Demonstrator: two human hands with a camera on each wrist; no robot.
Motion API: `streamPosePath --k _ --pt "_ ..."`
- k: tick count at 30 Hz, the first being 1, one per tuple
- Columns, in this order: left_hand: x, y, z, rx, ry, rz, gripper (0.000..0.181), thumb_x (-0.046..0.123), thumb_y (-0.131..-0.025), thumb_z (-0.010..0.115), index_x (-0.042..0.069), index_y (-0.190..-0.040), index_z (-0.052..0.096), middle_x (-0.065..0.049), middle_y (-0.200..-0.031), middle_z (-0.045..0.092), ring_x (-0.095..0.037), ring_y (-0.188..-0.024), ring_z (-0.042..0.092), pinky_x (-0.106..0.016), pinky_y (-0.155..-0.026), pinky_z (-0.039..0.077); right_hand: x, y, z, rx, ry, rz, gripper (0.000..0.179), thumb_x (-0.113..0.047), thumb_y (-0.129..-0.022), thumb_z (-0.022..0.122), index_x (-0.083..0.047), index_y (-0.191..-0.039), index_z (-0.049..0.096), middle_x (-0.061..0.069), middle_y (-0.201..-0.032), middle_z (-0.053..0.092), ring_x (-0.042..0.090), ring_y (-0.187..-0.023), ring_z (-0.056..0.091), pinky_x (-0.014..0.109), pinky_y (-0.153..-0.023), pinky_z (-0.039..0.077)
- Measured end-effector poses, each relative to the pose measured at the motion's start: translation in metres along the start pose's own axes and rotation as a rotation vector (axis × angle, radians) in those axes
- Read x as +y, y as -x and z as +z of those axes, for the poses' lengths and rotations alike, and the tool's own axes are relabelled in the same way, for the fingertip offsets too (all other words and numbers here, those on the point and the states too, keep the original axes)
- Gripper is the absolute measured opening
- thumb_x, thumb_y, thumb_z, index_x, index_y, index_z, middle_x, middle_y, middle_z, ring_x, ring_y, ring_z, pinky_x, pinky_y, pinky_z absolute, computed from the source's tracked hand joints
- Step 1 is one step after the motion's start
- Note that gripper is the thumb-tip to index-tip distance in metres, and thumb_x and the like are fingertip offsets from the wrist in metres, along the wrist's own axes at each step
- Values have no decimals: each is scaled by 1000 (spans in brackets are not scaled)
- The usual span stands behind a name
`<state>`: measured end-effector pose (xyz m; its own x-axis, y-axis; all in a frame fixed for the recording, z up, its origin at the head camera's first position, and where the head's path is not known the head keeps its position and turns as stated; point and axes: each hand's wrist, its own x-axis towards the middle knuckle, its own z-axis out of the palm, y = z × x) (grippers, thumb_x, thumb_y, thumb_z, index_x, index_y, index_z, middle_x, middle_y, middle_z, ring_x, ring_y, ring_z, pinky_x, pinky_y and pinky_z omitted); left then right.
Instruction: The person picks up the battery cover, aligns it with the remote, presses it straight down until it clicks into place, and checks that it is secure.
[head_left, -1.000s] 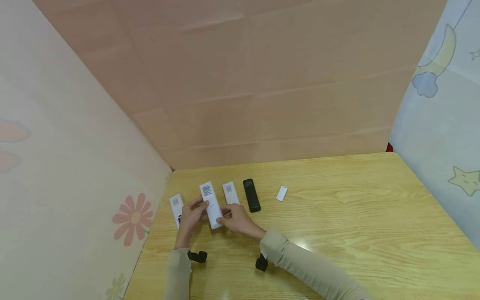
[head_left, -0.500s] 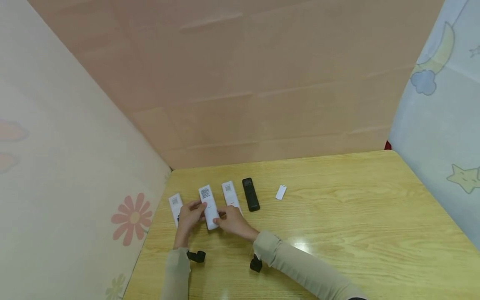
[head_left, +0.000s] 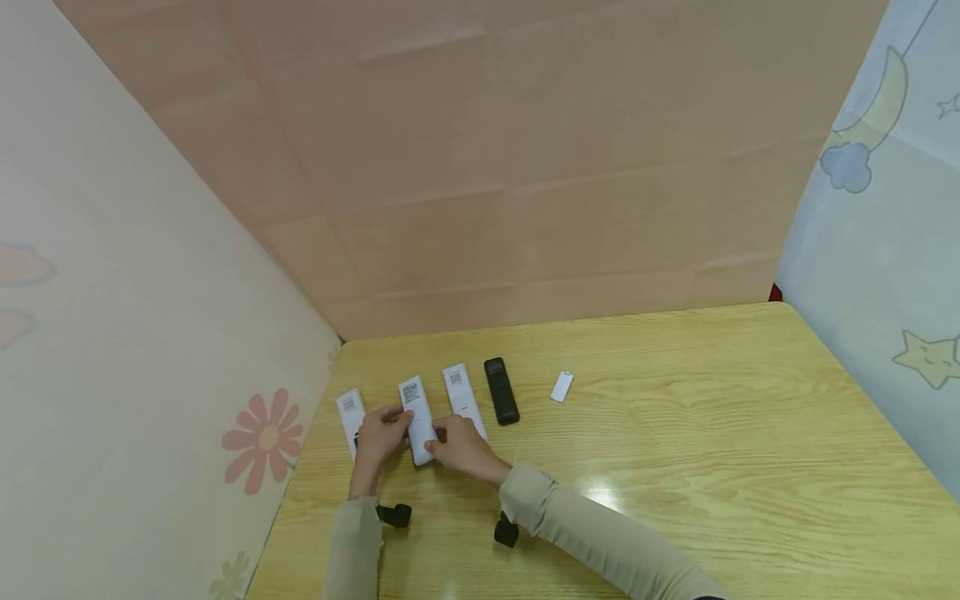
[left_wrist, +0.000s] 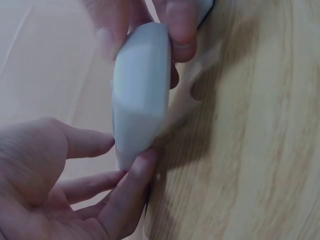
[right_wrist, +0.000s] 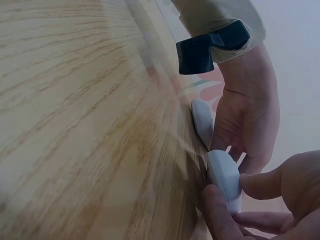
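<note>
A white remote control (head_left: pixel 421 429), back side up with printed text near its far end, is held between both hands just above the table or touching it; I cannot tell which. My left hand (head_left: pixel 381 437) grips its left side, thumb on top and fingers partly hidden. At the near right end, my right hand (head_left: pixel 463 448) pinches it. In the left wrist view the held remote (left_wrist: pixel 140 90) appears end-on, tilted between the two sets of fingers. Another white remote (head_left: pixel 350 408) lies left of my left hand, which partly covers it. A third white remote (head_left: pixel 461 390) lies beyond my right hand.
A black remote (head_left: pixel 502 392) lies on the wooden table (head_left: pixel 675 433), right of the white ones. Farther right is a small white cover-like piece (head_left: pixel 562 386). A flower-printed wall (head_left: pixel 180 333) borders the left side and a brown sheet (head_left: pixel 525 208) the back.
Both hands have lowered slightly and drawn left with the white remote, keeping hold of it. More of the white remote beyond my right hand shows now.
</note>
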<state>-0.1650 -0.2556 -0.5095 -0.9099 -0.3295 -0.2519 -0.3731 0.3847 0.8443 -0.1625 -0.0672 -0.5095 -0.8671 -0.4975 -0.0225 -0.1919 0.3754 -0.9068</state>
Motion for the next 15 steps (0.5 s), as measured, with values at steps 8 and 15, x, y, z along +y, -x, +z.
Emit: streamPosePath --k 8,15 --pt "-4 -4 1 25 -104 61 43 19 -104 70 -6 -138 66 -26 -124 74 -20 -87 76 -29 -69 64 -1 0 5 3 31 -8 14 -5 -98 73 5 -109 75 15 -89 73 7 -68 52 21 -57 42" --pt "-6 -5 1 51 -139 57 41 21 -103 71 -4 -135 69 -23 -120 76 -24 -92 77 -29 -70 64 2 -1 11 1 55 6 20 -4 -97 74 3 -116 75 7 -88 70 9 -71 55 23 -59 45"
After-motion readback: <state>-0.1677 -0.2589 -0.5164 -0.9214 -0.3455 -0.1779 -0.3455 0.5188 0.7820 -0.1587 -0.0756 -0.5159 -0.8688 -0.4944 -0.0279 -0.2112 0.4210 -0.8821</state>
